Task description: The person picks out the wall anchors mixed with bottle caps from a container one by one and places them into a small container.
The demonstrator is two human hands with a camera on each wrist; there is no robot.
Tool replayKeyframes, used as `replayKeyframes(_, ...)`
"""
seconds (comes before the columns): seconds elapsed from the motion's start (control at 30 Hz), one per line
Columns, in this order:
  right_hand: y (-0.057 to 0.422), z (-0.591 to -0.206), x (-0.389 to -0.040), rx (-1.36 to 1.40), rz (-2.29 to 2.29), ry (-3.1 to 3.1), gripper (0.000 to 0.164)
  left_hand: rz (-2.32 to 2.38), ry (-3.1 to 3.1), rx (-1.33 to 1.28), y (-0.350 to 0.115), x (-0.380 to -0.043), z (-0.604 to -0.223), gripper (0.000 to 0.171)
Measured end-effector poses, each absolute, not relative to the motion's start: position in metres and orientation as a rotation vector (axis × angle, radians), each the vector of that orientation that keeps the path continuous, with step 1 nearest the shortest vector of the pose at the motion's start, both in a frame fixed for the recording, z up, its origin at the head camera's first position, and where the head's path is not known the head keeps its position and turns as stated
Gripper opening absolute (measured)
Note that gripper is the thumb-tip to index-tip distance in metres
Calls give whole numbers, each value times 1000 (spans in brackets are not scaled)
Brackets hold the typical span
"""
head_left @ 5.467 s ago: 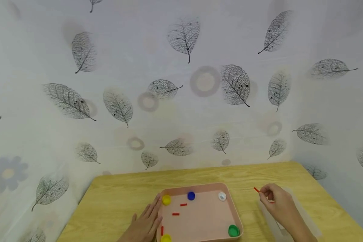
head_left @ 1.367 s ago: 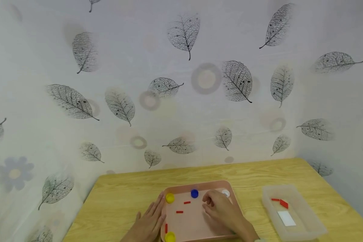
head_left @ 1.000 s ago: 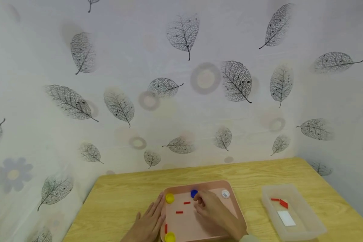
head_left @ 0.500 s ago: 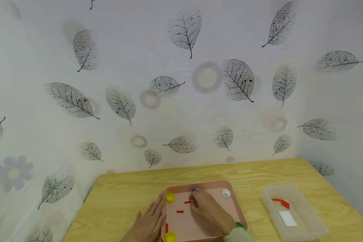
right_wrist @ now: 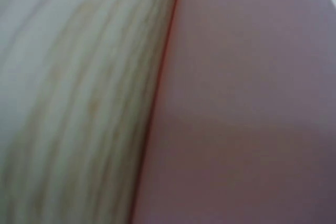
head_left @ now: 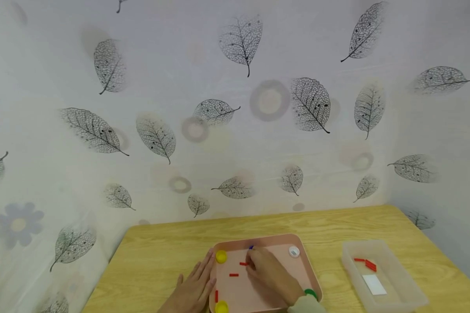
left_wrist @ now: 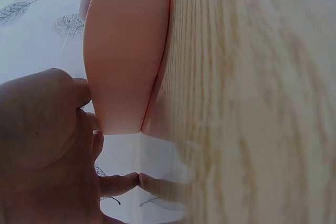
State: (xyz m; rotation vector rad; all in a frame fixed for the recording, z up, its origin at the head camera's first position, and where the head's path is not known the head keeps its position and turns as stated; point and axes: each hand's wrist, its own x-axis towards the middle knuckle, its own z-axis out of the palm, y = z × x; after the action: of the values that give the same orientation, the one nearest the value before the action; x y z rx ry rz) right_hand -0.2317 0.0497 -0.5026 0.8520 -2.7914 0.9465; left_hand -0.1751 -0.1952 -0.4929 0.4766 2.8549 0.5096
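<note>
Head | left hand point(head_left: 192, 286), fingers straight, against tray point(head_left: 231, 289) | right hand point(head_left: 267, 270) moved leftward, overlapping blue cap point(head_left: 251, 248); grip unclear

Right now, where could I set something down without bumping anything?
On the table, between the pink tray and the pale box, or between tray and wall. The tray's left and middle are crowded: yellow caps, red sticks, the right hand. The left hand rests along its left edge.

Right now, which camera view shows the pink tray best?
The head view: the pink tray shows its inside and most of its rim, partly behind the right hand. The left wrist view shows only outer wall; the right wrist view, blurred wall.
</note>
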Motion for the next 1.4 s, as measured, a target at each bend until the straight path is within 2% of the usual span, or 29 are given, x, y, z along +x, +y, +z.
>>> replayKeyframes(0.5,46,-504,-230,845,894,-2792,16,530,2838,410,-195,-172,-493,67)
replayKeyframes(1.03,56,-494,-215,745,1044,-2919,15,505,2844,479,-197,-173,-495,66)
replayKeyframes(1.13,60,-494,-211,750,1058,-2885,16,367,2841,590,-200,-171,-495,83)
replayKeyframes(1.23,66,-494,-207,795,1058,-2818,14,335,2826,589,-201,-170,-494,86)
replayKeyframes(1.4,76,-494,-202,811,1118,-2796,12,447,2805,443,-196,-173,-495,70)
